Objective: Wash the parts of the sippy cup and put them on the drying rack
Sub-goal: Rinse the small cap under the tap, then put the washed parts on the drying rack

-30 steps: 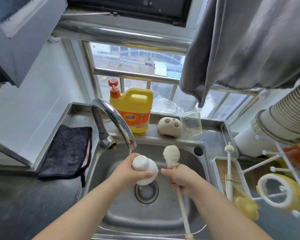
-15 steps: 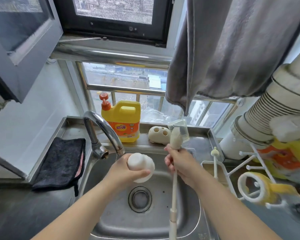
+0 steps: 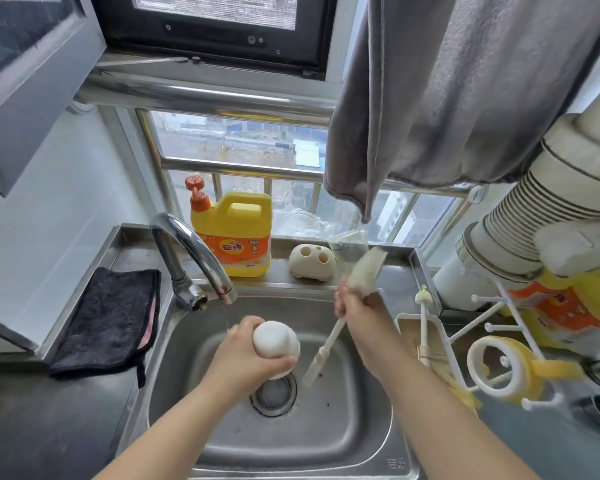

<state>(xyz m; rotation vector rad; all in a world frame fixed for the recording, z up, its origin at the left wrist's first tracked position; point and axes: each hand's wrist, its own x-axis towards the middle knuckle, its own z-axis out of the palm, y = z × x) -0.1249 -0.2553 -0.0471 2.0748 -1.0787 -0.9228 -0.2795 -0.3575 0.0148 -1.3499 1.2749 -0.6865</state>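
the white cup part (image 3: 276,344) is gripped by the left hand (image 3: 246,358), with the fingers (image 3: 279,365) curled under its lower edge and the thumb side wrapped over its rounded top. it is held over the sink (image 3: 357,427), directly above the drain (image 3: 273,393), and just beside the thin stream of water falling from the tap (image 3: 194,254). the part is judged to be light, hollow plastic, fairly stiff, and slippery while wet or soapy; a hold around its narrower waist, where the rounded top meets the wider body, is judged safest, since the smooth dome offers little purchase.

to the right of those fingers, the brush (image 3: 362,268) is pinched by the right hand (image 3: 357,310) just below its soft white head, which points up and away toward the window ledge. the thin handle trails down past the wrist toward the drain. the head is judged soft and yielding, the handle stiff but light.

further right of the hands, the drying rack (image 3: 492,327) stands on the surface beside the sink, with a yellow and white ring part (image 3: 499,365) hung on its pegs and a smaller brush (image 3: 424,299) standing upright at its near edge.

behind the hands, a yellow soap bottle (image 3: 236,237) stands on the ledge.
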